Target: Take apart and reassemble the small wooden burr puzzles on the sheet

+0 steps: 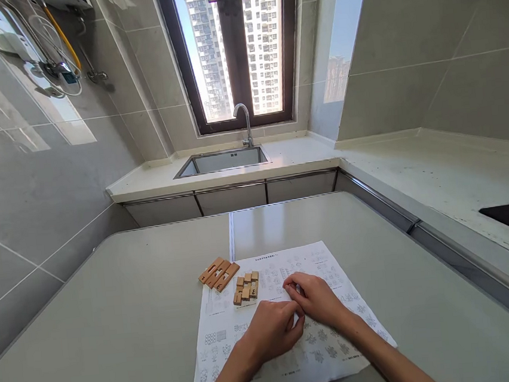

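My left hand (pixel 277 328) is loosely closed over the lower middle of a white printed sheet (pixel 225 353). Its fingers meet those of my right hand (pixel 315 296), which are curled together above the sheet. No object shows in either hand, though the palms are hidden. Beyond my left hand, a group of small notched light wooden puzzle pieces (pixel 246 289) lies close together on the paper. Farther up and left, three longer, darker notched wooden puzzle pieces (pixel 218 273) lie side by side, across the sheet's top left corner.
The sheet carries rows of small line drawings and lies on a pale table (pixel 114 324) with a seam. Behind it are a counter with a sink (pixel 224 161), a faucet (pixel 245 123) and a window (pixel 235 55). Another counter (pixel 436 161) runs along the right.
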Action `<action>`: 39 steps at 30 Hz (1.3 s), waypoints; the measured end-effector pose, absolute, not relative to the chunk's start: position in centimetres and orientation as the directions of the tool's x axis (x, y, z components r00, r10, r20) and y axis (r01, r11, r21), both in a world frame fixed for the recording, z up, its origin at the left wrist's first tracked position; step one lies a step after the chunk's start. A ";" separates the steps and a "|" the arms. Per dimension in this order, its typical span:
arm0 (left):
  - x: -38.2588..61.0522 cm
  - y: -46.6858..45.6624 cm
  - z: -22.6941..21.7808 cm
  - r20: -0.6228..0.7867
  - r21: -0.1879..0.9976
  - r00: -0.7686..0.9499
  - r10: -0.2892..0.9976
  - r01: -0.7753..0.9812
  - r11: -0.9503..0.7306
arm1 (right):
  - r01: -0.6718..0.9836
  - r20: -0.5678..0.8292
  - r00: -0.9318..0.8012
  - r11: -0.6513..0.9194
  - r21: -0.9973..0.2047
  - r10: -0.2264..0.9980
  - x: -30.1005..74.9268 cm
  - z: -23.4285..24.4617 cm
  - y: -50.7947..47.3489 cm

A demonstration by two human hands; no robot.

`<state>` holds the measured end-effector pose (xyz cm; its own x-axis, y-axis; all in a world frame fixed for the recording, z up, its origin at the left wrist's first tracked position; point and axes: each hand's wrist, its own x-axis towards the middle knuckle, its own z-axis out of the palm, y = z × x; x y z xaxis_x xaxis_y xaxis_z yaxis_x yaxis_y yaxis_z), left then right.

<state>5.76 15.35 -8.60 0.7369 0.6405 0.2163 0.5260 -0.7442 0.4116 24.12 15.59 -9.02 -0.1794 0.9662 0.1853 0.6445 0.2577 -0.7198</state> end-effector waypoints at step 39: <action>5.7 15.3 -8.6 0.216 0.404 0.740 0.637 0.526 -0.748 | 0.636 0.184 -0.180 0.257 -0.728 0.966 24.1 -9.2 15.5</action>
<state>5.69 15.33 -8.59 0.7404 0.6367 0.2157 0.5257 -0.7484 0.4045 24.10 15.55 -9.22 -0.1799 0.9662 0.1845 0.6360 0.2573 -0.7276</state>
